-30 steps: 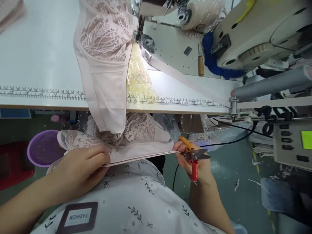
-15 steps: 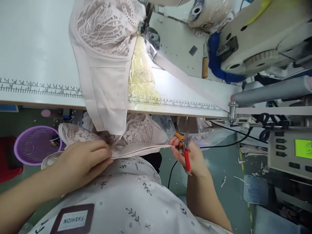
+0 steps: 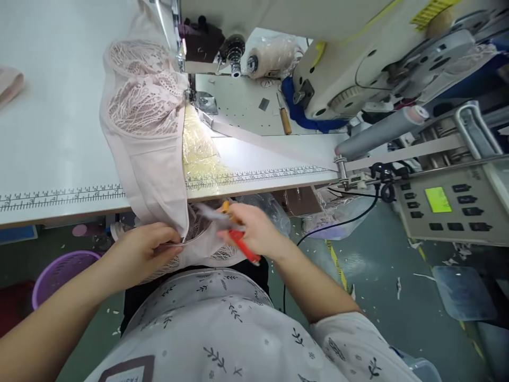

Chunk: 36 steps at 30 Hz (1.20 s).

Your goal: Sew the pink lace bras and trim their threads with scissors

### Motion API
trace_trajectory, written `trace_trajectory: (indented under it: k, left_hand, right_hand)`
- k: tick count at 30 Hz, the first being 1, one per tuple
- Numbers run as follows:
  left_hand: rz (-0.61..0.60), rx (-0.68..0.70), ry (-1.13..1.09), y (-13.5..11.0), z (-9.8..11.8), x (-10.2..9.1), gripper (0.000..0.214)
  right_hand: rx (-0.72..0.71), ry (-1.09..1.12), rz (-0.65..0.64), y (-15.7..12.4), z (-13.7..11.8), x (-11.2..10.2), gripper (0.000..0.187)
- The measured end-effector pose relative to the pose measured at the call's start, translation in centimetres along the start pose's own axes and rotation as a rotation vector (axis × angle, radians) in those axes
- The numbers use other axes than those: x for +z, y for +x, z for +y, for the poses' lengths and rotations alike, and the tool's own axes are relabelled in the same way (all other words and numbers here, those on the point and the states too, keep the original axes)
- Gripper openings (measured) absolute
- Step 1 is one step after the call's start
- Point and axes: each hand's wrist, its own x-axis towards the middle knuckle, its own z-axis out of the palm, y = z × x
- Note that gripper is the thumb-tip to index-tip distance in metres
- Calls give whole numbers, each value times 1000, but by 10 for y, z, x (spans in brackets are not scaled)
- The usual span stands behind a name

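Observation:
A pale pink lace garment (image 3: 147,138) hangs from the sewing machine needle area over the front edge of the white table (image 3: 59,132) into my lap. My left hand (image 3: 145,249) is closed, pinching the garment's lower edge just below the table edge. My right hand (image 3: 254,231) is closed on a pair of thread snips (image 3: 233,231) with orange and red handles. The blades point left toward the fabric near my left hand, and they are blurred by motion.
A cream sewing machine (image 3: 350,58) stands at the back right, with a control panel (image 3: 441,204) lit green at right. A printed ruler (image 3: 258,175) runs along the table edge. A purple basket (image 3: 59,270) sits on the floor at left. Yellowish plastic (image 3: 201,154) lies beside the garment.
My right hand has swung the snips left, from the band's far right end to close beside my left hand. The stretched band has gone slack and bunched. The view shifted.

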Motion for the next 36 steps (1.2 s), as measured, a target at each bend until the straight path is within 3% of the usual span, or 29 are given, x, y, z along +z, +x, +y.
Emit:
trace_trajectory:
  k: [2, 5, 10, 13, 16, 19, 25, 27, 32, 36]
  left_hand:
    - [2, 45, 1, -2, 1, 1, 21]
    - [5, 82, -42, -7, -1, 2, 23]
    - [-80, -25, -170, -19, -5, 4, 28]
    - [-92, -120, -180, -24, -3, 6, 31]
    - [-119, -126, -143, -26, 3, 5, 32]
    - [-96, -55, -68, -24, 9, 2, 31]
    - [38, 218, 89, -20, 16, 2, 20]
    - [40, 243, 168, -21, 19, 0, 18]
    - [20, 128, 370, -35, 21, -14, 23]
    - [82, 44, 319, -55, 7, -27, 22]
  right_hand:
    - [-96, -54, -178, 15, -7, 18, 18]
    - [-100, -170, -356, 30, -16, 39, 24]
    - [-97, -123, -474, 29, -23, 48, 18]
    - [-99, -122, -462, 23, -23, 48, 17]
    - [-94, -124, -463, 21, -22, 46, 16]
    - [-76, -77, -424, 20, -21, 43, 18]
    - [-62, 119, -252, 15, -22, 45, 27]
    - [-55, 184, -214, 11, -25, 46, 27]
    - [-29, 208, -171, 6, -33, 42, 23]
    - [-2, 148, -118, 3, -33, 37, 25]
